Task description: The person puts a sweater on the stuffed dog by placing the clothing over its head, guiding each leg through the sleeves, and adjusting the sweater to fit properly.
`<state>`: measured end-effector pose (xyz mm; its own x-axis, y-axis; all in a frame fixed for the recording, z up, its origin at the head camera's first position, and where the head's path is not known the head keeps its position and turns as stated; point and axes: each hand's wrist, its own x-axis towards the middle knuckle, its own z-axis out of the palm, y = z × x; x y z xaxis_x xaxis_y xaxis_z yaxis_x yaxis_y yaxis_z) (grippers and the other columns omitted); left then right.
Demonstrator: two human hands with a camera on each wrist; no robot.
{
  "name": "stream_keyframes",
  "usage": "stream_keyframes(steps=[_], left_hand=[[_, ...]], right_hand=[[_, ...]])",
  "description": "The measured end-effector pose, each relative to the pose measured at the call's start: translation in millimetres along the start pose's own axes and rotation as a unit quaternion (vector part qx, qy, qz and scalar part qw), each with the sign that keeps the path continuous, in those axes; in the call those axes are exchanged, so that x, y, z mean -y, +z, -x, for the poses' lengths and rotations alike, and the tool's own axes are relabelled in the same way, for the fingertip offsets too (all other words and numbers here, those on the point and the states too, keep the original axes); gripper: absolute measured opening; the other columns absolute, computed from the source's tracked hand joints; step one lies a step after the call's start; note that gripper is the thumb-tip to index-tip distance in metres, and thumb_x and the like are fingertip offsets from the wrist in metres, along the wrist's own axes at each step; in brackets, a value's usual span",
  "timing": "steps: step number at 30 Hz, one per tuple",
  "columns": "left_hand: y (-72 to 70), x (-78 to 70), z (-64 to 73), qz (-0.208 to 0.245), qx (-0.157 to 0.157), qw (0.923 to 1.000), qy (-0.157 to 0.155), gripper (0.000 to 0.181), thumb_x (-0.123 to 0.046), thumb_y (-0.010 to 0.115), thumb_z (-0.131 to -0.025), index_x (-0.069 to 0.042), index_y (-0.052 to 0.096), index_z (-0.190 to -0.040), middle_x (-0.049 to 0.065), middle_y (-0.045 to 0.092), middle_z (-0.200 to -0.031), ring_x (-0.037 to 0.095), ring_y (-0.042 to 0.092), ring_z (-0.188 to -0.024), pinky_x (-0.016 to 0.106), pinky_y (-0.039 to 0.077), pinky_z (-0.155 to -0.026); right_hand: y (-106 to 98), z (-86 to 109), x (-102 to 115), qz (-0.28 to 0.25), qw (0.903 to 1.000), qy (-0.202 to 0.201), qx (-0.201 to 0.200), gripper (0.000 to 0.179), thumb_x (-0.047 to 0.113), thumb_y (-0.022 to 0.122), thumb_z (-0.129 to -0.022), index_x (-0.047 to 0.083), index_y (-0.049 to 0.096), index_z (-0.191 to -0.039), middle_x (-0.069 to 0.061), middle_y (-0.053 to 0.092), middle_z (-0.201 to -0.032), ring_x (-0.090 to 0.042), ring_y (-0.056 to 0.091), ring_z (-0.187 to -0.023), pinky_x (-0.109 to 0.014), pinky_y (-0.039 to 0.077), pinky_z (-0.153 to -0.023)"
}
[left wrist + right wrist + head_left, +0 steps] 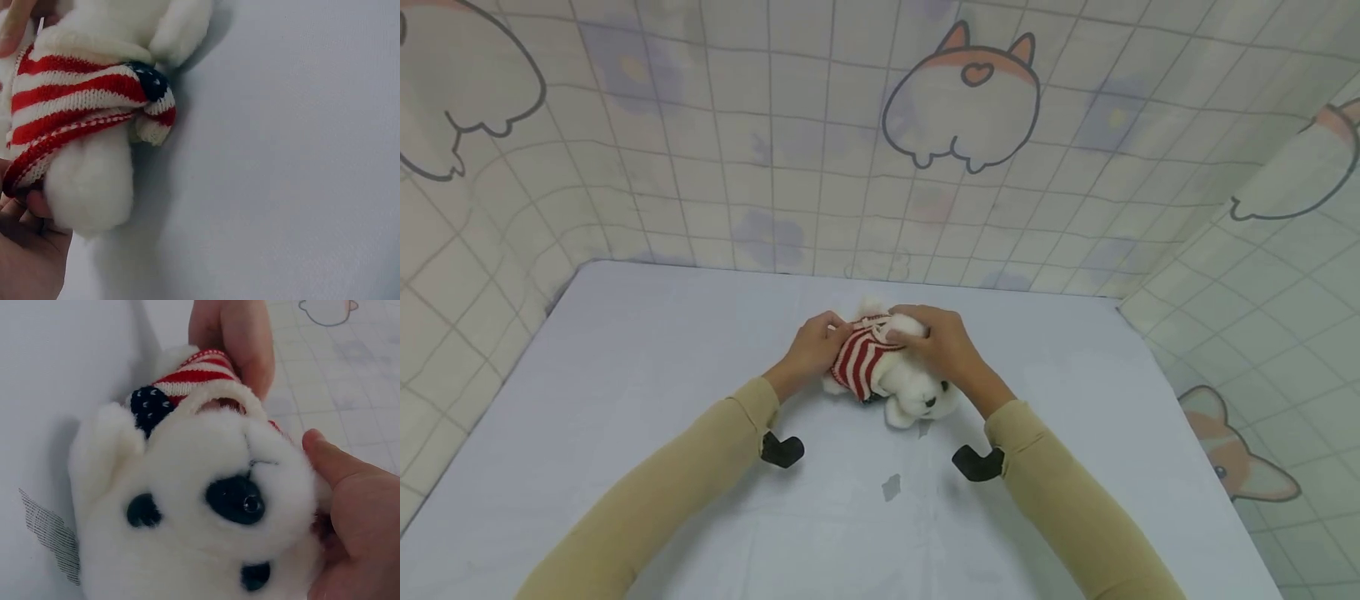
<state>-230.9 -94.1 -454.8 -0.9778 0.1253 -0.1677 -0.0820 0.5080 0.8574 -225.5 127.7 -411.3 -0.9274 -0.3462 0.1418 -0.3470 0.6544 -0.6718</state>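
A white plush teddy bear (917, 390) lies tilted on the table, its face toward the near right. It wears a red-and-white striped knitted sweater (857, 360) with a navy patch of white stars. My left hand (811, 346) pinches the sweater's lower edge; in the left wrist view a fingertip of this hand (31, 256) is tucked under the hem beside a white leg (94, 181). From the other side my right hand (951, 343) grips the bear behind its head. In the right wrist view the neckline (250, 400) gapes below the muzzle.
The white table (760, 542) spreads around the bear. Two grey patches, one of them a marker (891, 487), show on its surface near the bear. Black wrist mounts (977, 463) stick out from both sleeves. A corgi-print curtain (820, 167) stands behind and at both sides.
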Motion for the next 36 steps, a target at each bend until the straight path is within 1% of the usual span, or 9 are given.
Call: stream_keyframes(steps=[2,6,9,13,17,23,26,32,36], left_hand=[[-1.1,-2.8,2.1,0.006,-0.005,0.9999,0.013,0.027,-0.033,0.050,-0.100,-0.009,0.061,-0.105,0.007,0.068,-0.084,0.016,0.060,-0.077,0.026,0.048,-0.068],[-4.4,-7.2,4.9,0.006,-0.019,0.9986,0.050,0.021,-0.027,0.053,-0.098,-0.011,0.062,-0.108,0.008,0.071,-0.102,0.020,0.063,-0.093,0.031,0.051,-0.079],[-7.6,-12.5,7.8,-0.004,-0.043,0.9949,0.091,0.018,-0.021,0.054,-0.097,-0.011,0.061,-0.110,0.009,0.067,-0.109,0.023,0.062,-0.100,0.036,0.050,-0.083],[-12.9,-23.2,11.9,-0.024,-0.069,0.9856,0.152,0.017,-0.017,0.054,-0.097,-0.009,0.060,-0.111,0.008,0.063,-0.113,0.023,0.060,-0.102,0.036,0.050,-0.083],[-17.3,-36.0,14.9,-0.040,-0.064,0.9763,0.203,0.019,-0.019,0.055,-0.098,-0.010,0.060,-0.114,0.006,0.062,-0.115,0.020,0.058,-0.101,0.034,0.050,-0.080],[-21.0,-54.7,16.9,-0.098,0.007,0.9607,0.260,0.033,-0.029,0.058,-0.097,-0.015,0.056,-0.127,0.001,0.056,-0.129,0.020,0.054,-0.111,0.034,0.051,-0.083],[-21.0,-63.7,16.5,-0.131,0.050,0.9513,0.274,0.039,-0.029,0.063,-0.094,-0.018,0.054,-0.130,0.001,0.051,-0.136,0.021,0.051,-0.118,0.038,0.051,-0.092],[-16.8,-73.5,8.9,-0.203,0.114,0.9286,0.289,0.038,-0.024,0.067,-0.091,-0.017,0.058,-0.128,0.002,0.053,-0.135,0.020,0.049,-0.127,0.041,0.042,-0.107],[-12.2,-74.9,3.5,-0.221,0.148,0.9233,0.278,0.033,-0.017,0.064,-0.092,-0.014,0.060,-0.124,0.003,0.057,-0.129,0.019,0.051,-0.123,0.039,0.043,-0.106]], right_hand=[[0,-0.3,2,0.000,0.9997,-0.023,0.003,0.047,0.034,0.073,-0.085,0.018,0.062,-0.128,-0.004,0.065,-0.125,-0.021,0.064,-0.106,-0.037,0.053,-0.090],[-3,1.4,7,0.009,0.9979,-0.063,0.012,0.056,0.029,0.076,-0.083,0.013,0.055,-0.133,-0.008,0.063,-0.120,-0.020,0.063,-0.093,-0.037,0.054,-0.077],[-7,5.3,8,0.016,0.9979,-0.061,0.013,0.057,0.031,0.076,-0.083,0.012,0.055,-0.132,-0.007,0.063,-0.121,-0.021,0.061,-0.099,-0.041,0.054,-0.082],[-13,12.7,7,0.031,0.9989,-0.030,0.019,0.057,0.036,0.074,-0.084,0.014,0.054,-0.133,-0.003,0.059,-0.128,-0.022,0.057,-0.111,-0.044,0.051,-0.093],[-20,20.7,3,0.042,0.9989,-0.012,0.018,0.059,0.039,0.073,-0.085,0.015,0.052,-0.135,-0.004,0.057,-0.131,-0.023,0.055,-0.119,-0.045,0.047,-0.100],[-25,31.7,-10,0.018,0.9993,0.019,0.025,0.066,0.040,0.073,-0.085,0.014,0.047,-0.139,-0.007,0.053,-0.137,-0.026,0.050,-0.126,-0.047,0.043,-0.106],[-26,36.8,-17,0.010,0.9987,0.037,0.035,0.070,0.041,0.073,-0.085,0.015,0.043,-0.142,-0.008,0.049,-0.140,-0.027,0.048,-0.128,-0.048,0.042,-0.106],[-26,47.6,-30,-0.009,0.9969,0.062,0.048,0.078,0.042,0.073,-0.084,0.018,0.035,-0.147,-0.010,0.046,-0.143,-0.032,0.049,-0.126,-0.049,0.045,-0.102],[-21,53.5,-40,-0.017,0.9959,0.070,0.055,0.083,0.044,0.073,-0.083,0.017,0.031,-0.150,-0.012,0.044,-0.146,-0.034,0.050,-0.125,-0.049,0.048,-0.098]])
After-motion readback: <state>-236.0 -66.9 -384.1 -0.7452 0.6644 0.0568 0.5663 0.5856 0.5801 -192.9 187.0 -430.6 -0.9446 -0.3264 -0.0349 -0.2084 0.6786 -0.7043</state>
